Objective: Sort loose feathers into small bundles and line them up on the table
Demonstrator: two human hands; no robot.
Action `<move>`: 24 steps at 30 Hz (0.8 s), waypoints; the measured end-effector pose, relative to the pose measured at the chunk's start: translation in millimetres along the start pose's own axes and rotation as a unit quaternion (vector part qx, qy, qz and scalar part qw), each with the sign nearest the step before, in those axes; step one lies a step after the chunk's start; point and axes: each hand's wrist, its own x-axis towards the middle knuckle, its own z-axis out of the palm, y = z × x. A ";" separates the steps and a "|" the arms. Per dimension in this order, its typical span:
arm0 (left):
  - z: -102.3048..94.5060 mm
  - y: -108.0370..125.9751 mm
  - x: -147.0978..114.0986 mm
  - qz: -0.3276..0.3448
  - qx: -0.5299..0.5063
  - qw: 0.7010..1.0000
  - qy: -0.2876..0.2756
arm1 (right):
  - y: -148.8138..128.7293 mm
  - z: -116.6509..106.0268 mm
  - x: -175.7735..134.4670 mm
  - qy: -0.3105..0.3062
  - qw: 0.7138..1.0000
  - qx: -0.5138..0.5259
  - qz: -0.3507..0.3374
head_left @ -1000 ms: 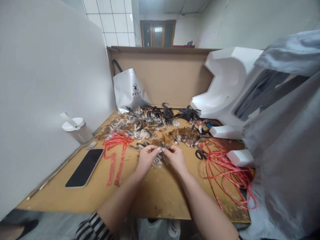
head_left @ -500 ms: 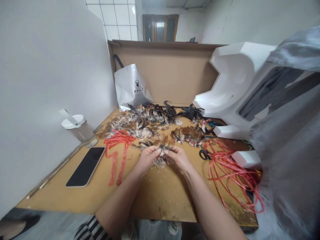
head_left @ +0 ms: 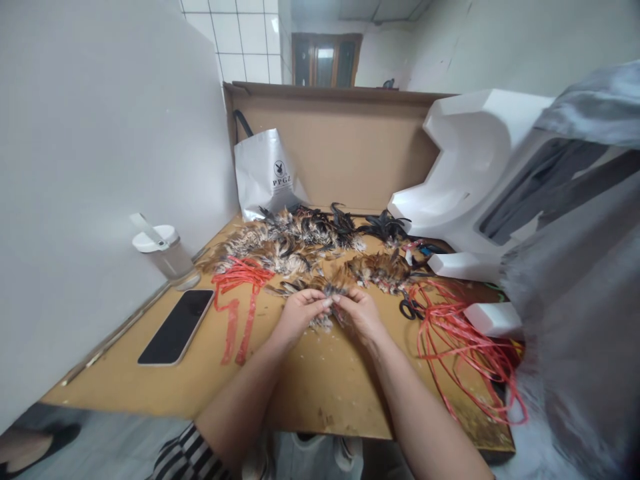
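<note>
1. Both hands meet at the middle of the wooden table (head_left: 150, 387), fingertips turned in toward each other, backs of the hands facing the camera.
2. Left hand (head_left: 299, 313): fingers curled and pressed together, tips pinching a small feather bundle (head_left: 325, 290) from the left side.
3. Right hand (head_left: 361, 313): fingers likewise curled and close, tips pinching the same bundle from the right. The fingertips of the two hands nearly touch.
4. The bundle sits between and just beyond the fingertips, low over the tabletop. Brown-orange tips show past the fingers, pointing away from the person toward the back of the table; a pale downy end shows beneath the hands, nearer the person. Long axis runs roughly near-to-far. Whether it rests on the wood or is lifted clear, cannot tell.
5. Just behind the hands: a wide feather heap (head_left: 290, 240), mottled brown, white and black, spread across the back half of the table. A smaller brown clump (head_left: 380, 270) lies to the right of it, near the right hand.
6. Left of the hands: a red plastic strip (head_left: 240, 300), bunched at its far end, tails running toward the person.
7. Right of the hands: black-handled scissors (head_left: 409, 308), touching a loose tangle of red cord (head_left: 465, 353) that trails to the table's right edge.
8. Far left: a dark phone (head_left: 177, 327) lying flat, screen up, and a clear cup with white lid (head_left: 163, 252) against the white partition.
9. Back: a white bag (head_left: 265, 173) leaning on the cardboard wall (head_left: 350, 147); white foam pieces (head_left: 460, 173) at right.
</note>
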 end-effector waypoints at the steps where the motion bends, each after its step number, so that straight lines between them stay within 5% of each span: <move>1: -0.3 -0.1 0.1 -0.003 0.003 1.000 0.000 | 0.3 0.0 -0.4 -0.008 1.000 0.001 0.001; 7: -2.9 -1.5 -3.7 -0.034 -0.066 0.995 -0.064 | 2.0 2.1 -3.8 -0.107 0.993 0.037 0.015; 10: -2.4 -2.5 -4.4 -0.036 -0.090 0.992 -0.081 | 3.3 2.2 -3.3 -0.104 0.994 0.032 0.011; 16: 1.3 3.4 -2.5 0.020 -0.009 1.000 0.013 | 2.9 1.5 -2.0 -0.013 0.999 -0.043 -0.031; 24: 0.3 7.0 -3.4 0.052 0.004 0.998 0.025 | 3.7 10.1 -6.2 -0.031 0.994 -0.085 -0.055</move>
